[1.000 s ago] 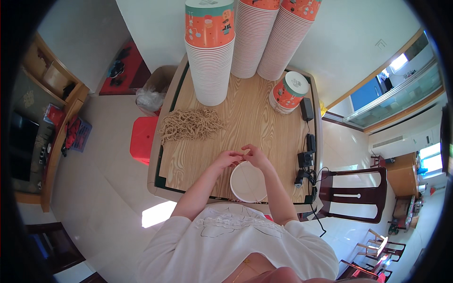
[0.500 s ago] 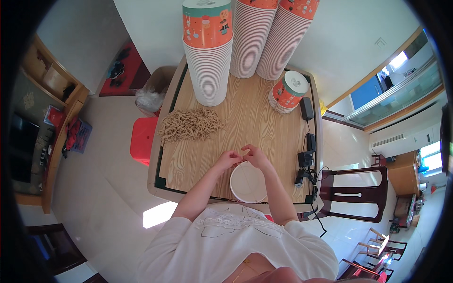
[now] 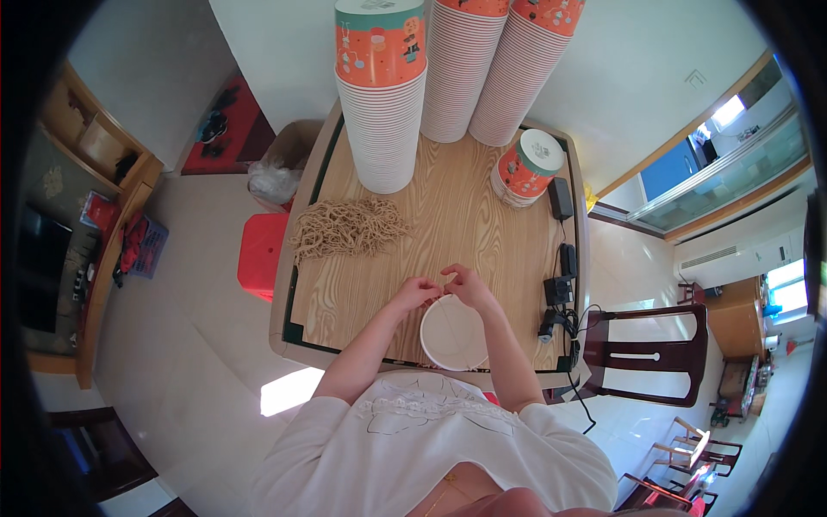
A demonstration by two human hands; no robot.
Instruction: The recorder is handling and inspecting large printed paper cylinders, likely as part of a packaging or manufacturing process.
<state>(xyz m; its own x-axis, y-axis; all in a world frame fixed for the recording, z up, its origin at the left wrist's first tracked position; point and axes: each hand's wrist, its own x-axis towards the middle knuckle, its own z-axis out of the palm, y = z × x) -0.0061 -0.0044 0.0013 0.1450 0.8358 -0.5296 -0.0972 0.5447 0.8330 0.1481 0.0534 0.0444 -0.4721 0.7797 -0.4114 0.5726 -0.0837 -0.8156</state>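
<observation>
A round paper bucket (image 3: 453, 338), pale inside, stands near the front edge of the table, its open top facing up. My left hand (image 3: 419, 292) is at the far left part of its rim, thumb and fingers pinched together. Beside it, my right hand (image 3: 466, 285) bends over the far rim with curled fingers. Whatever small piece lies between the fingertips is too small to make out. Left of my hands and farther back lies a loose heap of tan twisted cords (image 3: 349, 229).
Tall stacks of orange-and-white paper buckets (image 3: 383, 129) stand at the back of the wood-grain table (image 3: 448, 207). A short bucket stack (image 3: 525, 172) is upside down at back right. Black adapters and cables (image 3: 558, 291) line the right edge. A red stool (image 3: 261, 254) and dark chair (image 3: 646, 355) flank the table.
</observation>
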